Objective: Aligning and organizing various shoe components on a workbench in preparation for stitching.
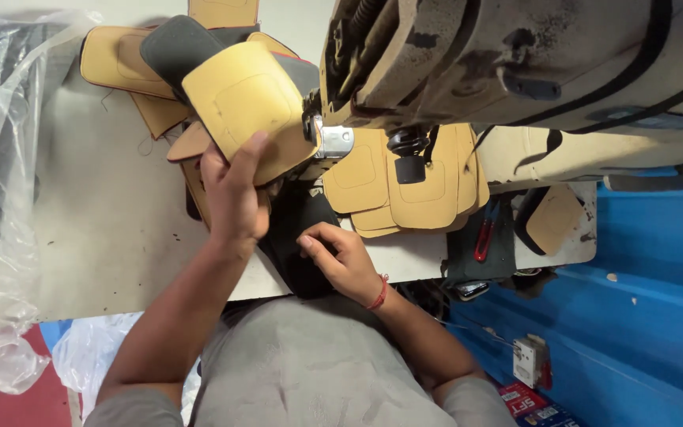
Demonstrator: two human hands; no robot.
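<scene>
A tan, rounded leather-like panel is held up by the left hand, at about eleven o'clock from the middle of the view, just beside the needle area of a worn sewing machine. The left grip is clenched on the panel's lower edge, fingers wrapped behind it and one fingertip showing over its face. The panel is tilted and raised off the bench, its right edge close to the presser foot.

The panel is judged light and semi-stiff: its curve is kept while it is held by one edge only, yet some flex is likely. A stitched outline is seen on its face. A hold at the edge, away from the stitched line, seems best, since the surface looks smooth and could slip.

A black piece lies flat on the bench at six o'clock from the needle. It is pressed down by the right hand, fingers curled with tips on the material; nothing is enclosed by this grip, so it is taken as released but bearing down. A red thread band is worn at the right wrist.

Both forearms are brought in from the lower edge, the left one stretched long, the right one bent sharply.

A stack of tan panels lies under the machine head at three o'clock of the needle; more tan and dark pieces are piled at ten o'clock. A red-handled tool rests at four o'clock, and clear plastic sheeting at nine o'clock.
</scene>
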